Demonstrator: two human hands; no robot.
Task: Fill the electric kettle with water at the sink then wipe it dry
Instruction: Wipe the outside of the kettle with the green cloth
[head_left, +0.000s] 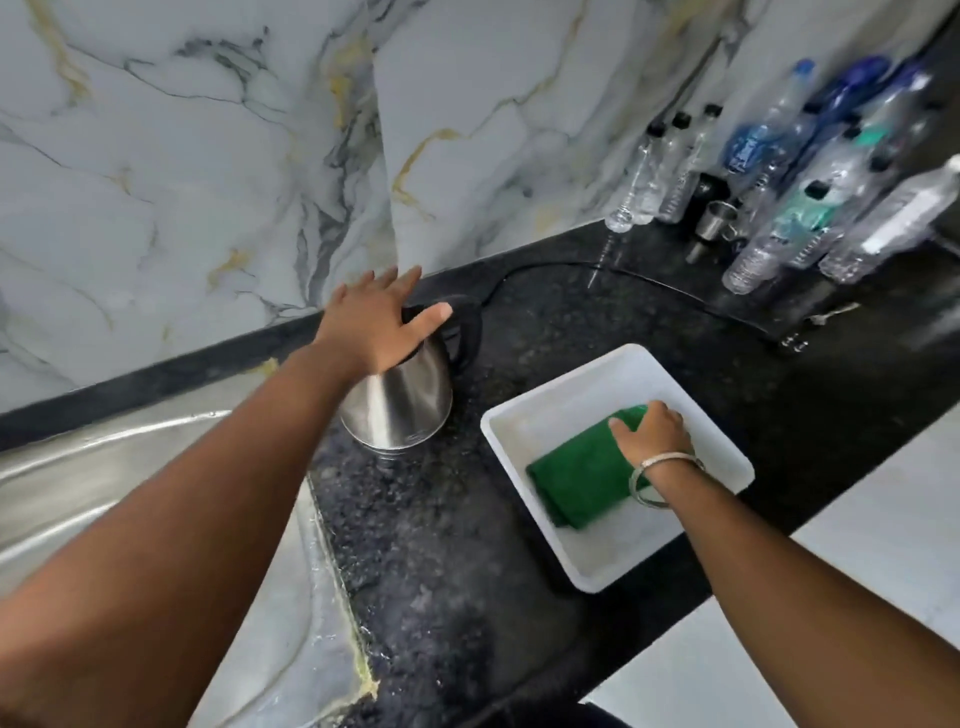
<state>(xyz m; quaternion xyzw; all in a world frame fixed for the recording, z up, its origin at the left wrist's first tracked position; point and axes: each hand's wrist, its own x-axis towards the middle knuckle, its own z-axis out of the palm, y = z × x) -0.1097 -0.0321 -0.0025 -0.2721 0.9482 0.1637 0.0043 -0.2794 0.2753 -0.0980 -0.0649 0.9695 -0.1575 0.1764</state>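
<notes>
A stainless steel electric kettle (400, 405) with a black lid and handle stands on the dark granite counter, just right of the sink (93, 467). My left hand (376, 325) hovers flat over the kettle's top with fingers spread, and hides most of the lid. A folded green cloth (576, 478) lies inside a white plastic tray (613, 566) to the kettle's right. My right hand (654, 431) rests on the cloth's far end, fingers curled down onto it; a metal bangle circles that wrist.
A black power cord (639, 278) runs along the counter behind the tray. Several plastic water bottles (831, 171) and a small steel cup (719, 221) crowd the back right corner. Marble wall tiles rise behind. The counter's front edge (753, 582) drops to a pale floor.
</notes>
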